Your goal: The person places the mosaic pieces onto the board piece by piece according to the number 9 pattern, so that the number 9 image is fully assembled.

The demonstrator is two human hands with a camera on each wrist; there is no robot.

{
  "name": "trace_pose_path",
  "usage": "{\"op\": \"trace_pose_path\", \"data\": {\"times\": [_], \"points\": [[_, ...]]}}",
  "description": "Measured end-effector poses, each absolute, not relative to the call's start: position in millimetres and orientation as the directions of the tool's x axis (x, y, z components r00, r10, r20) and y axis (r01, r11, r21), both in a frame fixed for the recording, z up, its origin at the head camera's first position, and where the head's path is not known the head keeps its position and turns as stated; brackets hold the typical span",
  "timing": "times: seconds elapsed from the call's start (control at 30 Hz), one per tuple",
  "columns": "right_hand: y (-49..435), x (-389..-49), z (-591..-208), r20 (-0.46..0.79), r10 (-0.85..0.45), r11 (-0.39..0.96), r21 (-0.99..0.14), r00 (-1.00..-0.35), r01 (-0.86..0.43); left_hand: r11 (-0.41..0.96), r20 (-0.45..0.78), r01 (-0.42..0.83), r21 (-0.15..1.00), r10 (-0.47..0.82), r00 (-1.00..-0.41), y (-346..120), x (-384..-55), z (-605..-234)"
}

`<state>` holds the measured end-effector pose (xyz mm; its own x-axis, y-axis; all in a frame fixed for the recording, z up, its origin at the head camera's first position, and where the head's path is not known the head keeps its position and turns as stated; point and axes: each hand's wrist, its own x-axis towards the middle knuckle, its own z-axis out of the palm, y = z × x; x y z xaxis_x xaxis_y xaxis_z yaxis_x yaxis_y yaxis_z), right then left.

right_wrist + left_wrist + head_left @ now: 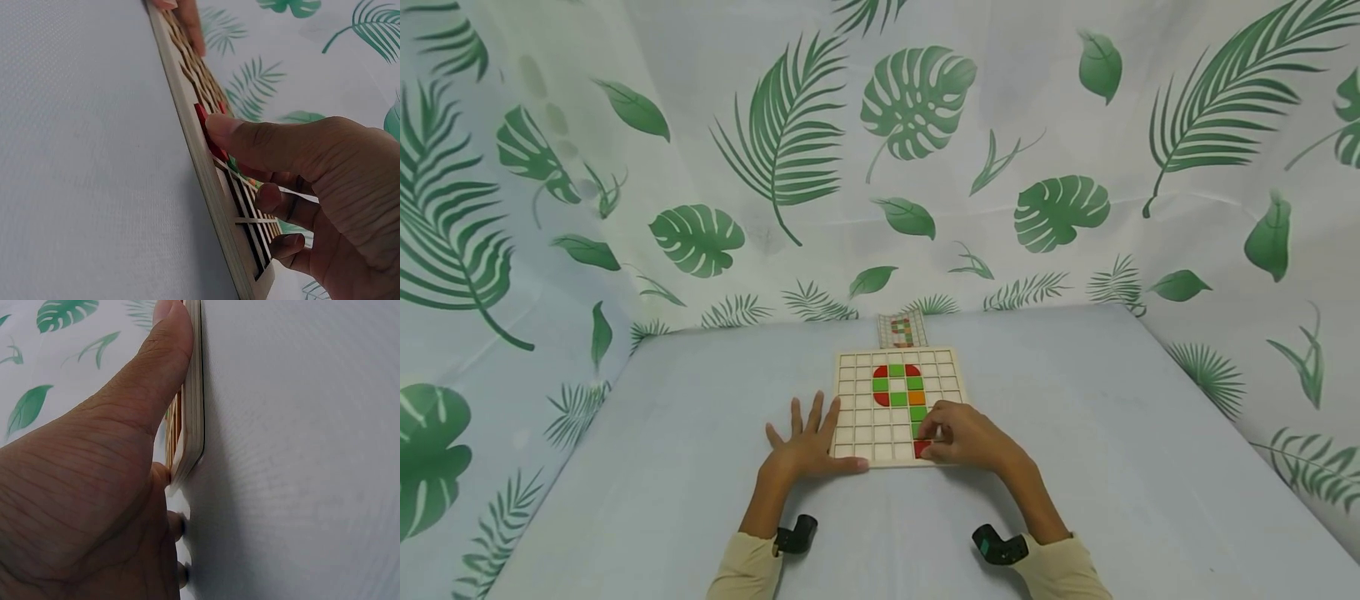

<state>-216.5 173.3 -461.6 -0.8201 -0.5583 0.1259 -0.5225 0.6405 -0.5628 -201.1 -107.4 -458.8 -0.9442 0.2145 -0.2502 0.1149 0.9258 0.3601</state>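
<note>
A square wooden grid board point(891, 463) lies on the table in the head view, its cells partly filled with coloured tiles. Red, green and orange tiles form a loop with a tail running down its right side, like a 9. At the tail's bottom, by the near edge, my right hand point(972, 437) pinches a red tile point(210, 134) between thumb and index finger. The tile looks slightly tilted in its cell in the right wrist view. My left hand point(805, 456) is spread at the board's near left corner, thumb point(169, 347) along the near edge, other fingers beside the left edge.
Behind the board a small pattern card point(887, 333) leans at the back of the table, showing a similar coloured figure on a grid. A pale cloth covers the table point(700, 417). Leaf-printed curtains point(820, 275) stand at the back and both sides.
</note>
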Motion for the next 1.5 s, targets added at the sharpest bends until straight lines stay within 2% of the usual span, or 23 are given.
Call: {"op": "trace_pose_path", "data": {"times": [0.4,1.0,1.5], "points": [[181,-217,-458,0.140,-0.522,0.664,-0.552,-0.841,-0.504,0.928,-0.254,0.114,0.354,0.213,-0.943,-106,-200,-457],[215,-217,-453,0.130,-0.473,0.648,-0.618,-0.871,-0.444,0.925,-0.247,0.112,0.363,0.211,-0.946,-107,-200,-458],[246,-212,-456,0.074,-0.384,0.683,-0.648,-0.920,-0.337,0.928,-0.256,0.119,0.353,0.218,-0.942,-108,-202,-460]]}}
